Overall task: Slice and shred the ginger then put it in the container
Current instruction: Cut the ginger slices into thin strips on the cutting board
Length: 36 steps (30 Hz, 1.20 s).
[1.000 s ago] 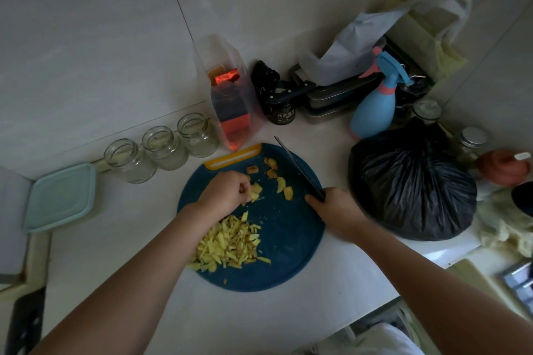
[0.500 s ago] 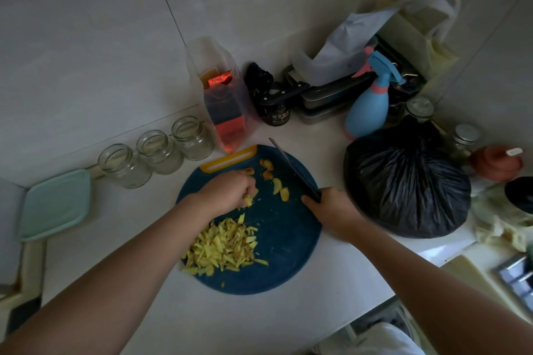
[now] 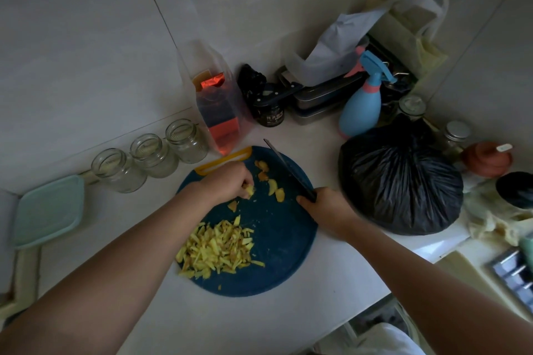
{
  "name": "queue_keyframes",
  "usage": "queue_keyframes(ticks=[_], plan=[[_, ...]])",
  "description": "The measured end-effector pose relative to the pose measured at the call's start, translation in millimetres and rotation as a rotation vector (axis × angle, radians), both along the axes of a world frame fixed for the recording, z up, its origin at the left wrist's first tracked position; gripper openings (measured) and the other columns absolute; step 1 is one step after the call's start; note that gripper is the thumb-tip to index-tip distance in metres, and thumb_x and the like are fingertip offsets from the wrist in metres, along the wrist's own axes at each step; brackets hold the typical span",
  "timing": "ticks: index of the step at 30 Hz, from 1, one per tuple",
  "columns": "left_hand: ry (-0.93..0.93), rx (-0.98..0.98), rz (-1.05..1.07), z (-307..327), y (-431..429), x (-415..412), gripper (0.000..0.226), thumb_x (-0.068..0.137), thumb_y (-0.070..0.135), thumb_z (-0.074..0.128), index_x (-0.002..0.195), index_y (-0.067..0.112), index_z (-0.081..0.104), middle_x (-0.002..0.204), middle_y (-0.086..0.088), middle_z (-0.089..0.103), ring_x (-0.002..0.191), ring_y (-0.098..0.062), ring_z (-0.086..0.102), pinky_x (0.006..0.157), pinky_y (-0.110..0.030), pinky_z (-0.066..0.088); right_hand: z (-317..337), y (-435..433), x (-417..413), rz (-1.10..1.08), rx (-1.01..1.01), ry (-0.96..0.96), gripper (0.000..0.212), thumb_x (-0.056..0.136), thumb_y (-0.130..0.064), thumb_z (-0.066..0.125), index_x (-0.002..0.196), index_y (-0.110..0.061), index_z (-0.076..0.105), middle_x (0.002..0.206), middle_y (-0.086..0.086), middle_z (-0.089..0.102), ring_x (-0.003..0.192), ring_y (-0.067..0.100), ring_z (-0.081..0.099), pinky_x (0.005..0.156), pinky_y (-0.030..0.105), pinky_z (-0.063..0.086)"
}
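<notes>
A round dark blue cutting board (image 3: 285, 251) with a yellow handle lies on the white counter. A heap of shredded ginger (image 3: 217, 249) covers its near left part. Several ginger slices (image 3: 274, 186) lie at the far side of the board. My left hand (image 3: 227, 181) pinches some ginger slices (image 3: 249, 190) with curled fingers at the board's far left. One small piece (image 3: 233, 206) lies just below that hand. My right hand (image 3: 328, 209) grips the handle of a dark knife (image 3: 288, 170), its blade angled up and to the left over the board's right edge.
Three empty glass jars (image 3: 153, 154) stand along the wall on the left, beside a pale green lidded container (image 3: 47, 210). A full black plastic bag (image 3: 401, 181) sits right of the board. A blue spray bottle (image 3: 363, 104), an orange-filled bag (image 3: 219, 112) and metal tins crowd the back corner.
My left hand has shifted slightly toward the far side of the board, gathering slices under its fingers. A small piece now lies loose below it. The knife hand has barely moved.
</notes>
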<state>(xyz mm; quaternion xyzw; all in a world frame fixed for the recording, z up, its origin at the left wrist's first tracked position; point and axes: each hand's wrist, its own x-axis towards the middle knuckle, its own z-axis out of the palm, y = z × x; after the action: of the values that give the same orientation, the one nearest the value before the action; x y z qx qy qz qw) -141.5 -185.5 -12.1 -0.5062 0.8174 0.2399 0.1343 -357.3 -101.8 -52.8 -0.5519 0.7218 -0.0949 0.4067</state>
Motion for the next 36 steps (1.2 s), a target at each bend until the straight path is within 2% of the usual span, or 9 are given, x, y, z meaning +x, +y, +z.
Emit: queue_keyframes(ticks=[3, 7, 10, 13, 15, 18, 24, 28, 36], plan=[[-0.010, 0.023, 0.028, -3.3, 1.5, -0.8, 0.035, 0.084, 0.015, 0.072, 0.117, 0.010, 0.063, 0.114, -0.007, 0.061, 0.103, -0.021, 0.057, 0.073, -0.022, 0.036, 0.9, -0.6, -3.8, 0.005, 0.016, -0.045, 0.042, 0.096, -0.048, 0.052, 0.099, -0.008, 0.066, 0.092, 0.011, 0.068, 0.075, 0.019, 0.061, 0.062, 0.029, 0.047], [-0.019, -0.009, 0.010, -4.5, 5.8, 0.9, 0.034, 0.080, 0.014, 0.074, 0.111, 0.010, 0.059, 0.108, -0.002, 0.053, 0.098, -0.013, 0.049, 0.071, -0.021, 0.032, 7.3, 2.9, -9.8, 0.037, 0.005, -0.036, 0.039, 0.097, -0.049, 0.050, 0.084, -0.013, 0.061, 0.072, -0.002, 0.057, 0.061, 0.008, 0.051, 0.051, 0.020, 0.038], [0.036, -0.028, 0.042, -4.9, 11.8, 1.3, 0.031, 0.079, 0.013, 0.076, 0.105, 0.011, 0.059, 0.103, -0.001, 0.056, 0.090, -0.012, 0.050, 0.068, -0.021, 0.033, 10.4, 9.1, -14.5, 0.034, -0.003, -0.022, 0.050, 0.095, -0.053, 0.049, 0.084, -0.006, 0.063, 0.070, 0.003, 0.054, 0.059, 0.012, 0.050, 0.051, 0.023, 0.037], [0.293, 0.056, 0.364, 0.1, 23.1, -6.7, 0.026, 0.075, 0.013, 0.080, 0.090, 0.013, 0.060, 0.086, 0.001, 0.061, 0.075, -0.010, 0.060, 0.059, -0.017, 0.043, 16.3, 22.9, -16.9, -0.087, 0.027, -0.173, 0.058, 0.092, -0.059, 0.048, 0.082, -0.003, 0.061, 0.067, 0.007, 0.051, 0.055, 0.016, 0.048, 0.054, 0.030, 0.040], [0.550, 0.296, 0.666, 3.7, 34.4, -18.5, 0.020, 0.075, 0.009, 0.079, 0.085, 0.009, 0.062, 0.084, -0.003, 0.065, 0.072, -0.010, 0.064, 0.062, -0.016, 0.053, 25.2, 33.6, -18.0, -0.217, 0.092, -0.360, 0.055, 0.091, -0.061, 0.047, 0.073, -0.009, 0.050, 0.060, 0.005, 0.045, 0.046, 0.016, 0.040, 0.048, 0.028, 0.037], [0.634, 0.498, 0.854, -4.7, 59.5, -34.2, 0.021, 0.076, 0.006, 0.078, 0.089, 0.003, 0.062, 0.086, -0.008, 0.069, 0.077, -0.012, 0.067, 0.063, -0.017, 0.056, 37.0, 48.5, -23.6, -0.205, 0.231, -0.468, 0.056, 0.091, -0.067, 0.040, 0.065, -0.017, 0.040, 0.051, -0.001, 0.039, 0.041, 0.013, 0.034, 0.043, 0.022, 0.033], [0.406, 0.228, 0.771, -26.7, 93.8, -42.3, 0.028, 0.072, 0.017, 0.083, 0.088, 0.010, 0.061, 0.084, -0.005, 0.067, 0.072, -0.016, 0.064, 0.076, -0.031, 0.057, 42.8, 73.0, -28.5, -0.040, 0.337, -0.342, 0.061, 0.089, -0.071, 0.035, 0.064, -0.016, 0.041, 0.050, 0.000, 0.041, 0.039, 0.013, 0.034, 0.042, 0.021, 0.034], [0.303, -0.006, 0.629, -22.6, 97.8, -41.4, 0.042, 0.074, 0.023, 0.081, 0.108, 0.006, 0.063, 0.107, -0.006, 0.063, 0.095, -0.018, 0.060, 0.081, -0.025, 0.047, 38.6, 82.7, -23.1, -0.061, 0.310, -0.309, 0.062, 0.090, -0.069, 0.036, 0.064, -0.014, 0.042, 0.052, 0.003, 0.041, 0.039, 0.014, 0.034, 0.043, 0.022, 0.034], [0.305, -0.136, 0.604, -30.2, 113.1, -43.7, 0.041, 0.077, 0.021, 0.079, 0.110, 0.008, 0.059, 0.105, -0.007, 0.065, 0.094, -0.018, 0.061, 0.073, -0.020, 0.042, 32.5, 89.4, -13.7, -0.032, 0.267, -0.249, 0.063, 0.092, -0.068, 0.034, 0.062, -0.013, 0.041, 0.054, 0.003, 0.045, 0.040, 0.015, 0.038, 0.048, 0.025, 0.040]])
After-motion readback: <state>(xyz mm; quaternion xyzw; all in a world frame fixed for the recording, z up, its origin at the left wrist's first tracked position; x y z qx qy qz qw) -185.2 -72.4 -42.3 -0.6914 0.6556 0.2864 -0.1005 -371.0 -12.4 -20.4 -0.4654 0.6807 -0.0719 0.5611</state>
